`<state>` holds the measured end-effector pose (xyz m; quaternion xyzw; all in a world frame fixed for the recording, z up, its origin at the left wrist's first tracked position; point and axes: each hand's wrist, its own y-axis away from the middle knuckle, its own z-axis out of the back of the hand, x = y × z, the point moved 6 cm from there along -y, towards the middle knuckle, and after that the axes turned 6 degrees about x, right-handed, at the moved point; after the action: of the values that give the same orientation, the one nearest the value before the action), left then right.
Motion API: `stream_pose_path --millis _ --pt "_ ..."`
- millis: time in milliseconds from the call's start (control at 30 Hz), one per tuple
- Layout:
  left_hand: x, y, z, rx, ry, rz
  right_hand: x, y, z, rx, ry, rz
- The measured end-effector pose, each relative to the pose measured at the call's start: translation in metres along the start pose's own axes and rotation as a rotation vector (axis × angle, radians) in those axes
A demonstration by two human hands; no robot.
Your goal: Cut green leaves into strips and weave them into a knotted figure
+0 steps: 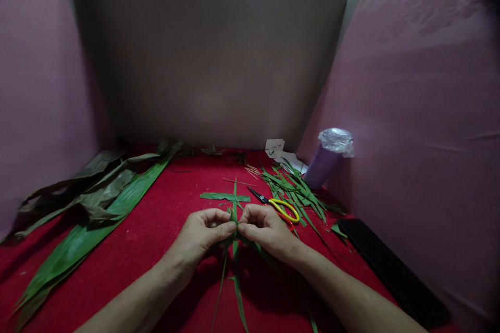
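Thumb and fingers of my left hand (211,229) pinch a bunch of green leaf strips (235,252) from the left. My right hand (265,229) pinches the same strips from the right, its thumb tip almost meeting the left thumb. Long ends of the strips hang down toward me and one sticks out beyond the hands. Where the strips cross is mostly hidden by my fingers. Just past my hands, a flat piece of leaf (219,196) lies crosswise on the red cloth. Scissors with yellow and red handles (287,210) lie close to my right hand, black blades pointing away.
Long green leaves (97,223) and dried brown leaves (105,195) lie at the left. Cut leaf strips (291,187), thin sticks (252,170) and white paper (289,160) are at the right. A purple cup with plastic wrap (322,164) and a black flat object (386,265) stand along the right wall.
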<state>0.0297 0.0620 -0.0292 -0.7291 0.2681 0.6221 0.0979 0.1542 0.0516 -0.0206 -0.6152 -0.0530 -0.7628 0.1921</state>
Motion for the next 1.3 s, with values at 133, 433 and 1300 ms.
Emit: stream_pose_path --millis 133,433,1300 --pt "-0.0005 0.0002 0.0009 -0.044 -0.027 -0.005 0.003 0.0006 0.0 0.001 0.042 0.017" --pt "-0.0007 0.0002 -0.0023 -0.028 -0.018 -0.048 0.0032 0.001 0.0001 0.027 0.033 0.0" --pt "0.0034 -0.0009 0.0034 -0.12 0.086 -0.049 0.0036 0.0012 -0.0017 0.035 0.028 -0.025"
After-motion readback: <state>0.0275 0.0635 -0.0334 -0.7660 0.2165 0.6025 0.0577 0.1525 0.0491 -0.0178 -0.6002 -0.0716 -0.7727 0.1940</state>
